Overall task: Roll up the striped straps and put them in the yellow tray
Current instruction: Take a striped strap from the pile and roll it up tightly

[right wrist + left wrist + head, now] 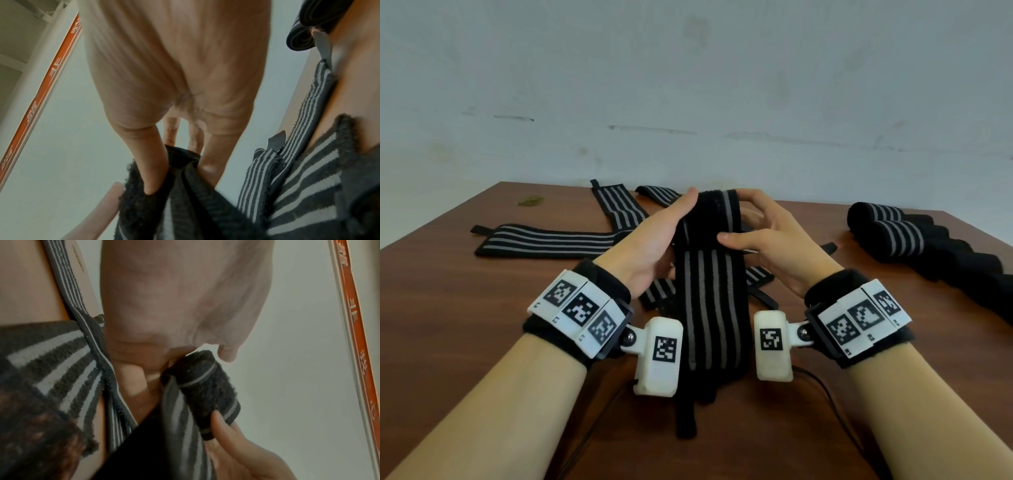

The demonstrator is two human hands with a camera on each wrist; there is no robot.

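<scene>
above the table (448,308), both hands pinch the black grey-striped strap's (710,308) small rolled top, its tail hanging

Your head view is evenly lit and soft, with faint shadows under the hands (654,236) on the brown wooden surface (465,308); straight lines bow toward 3 and 9 o'clock. Both wrist views are dimmer and grainy: the near black-and-grey striped fabric (51,369) at 7 o'clock blurs, skin looks washed out.
</scene>
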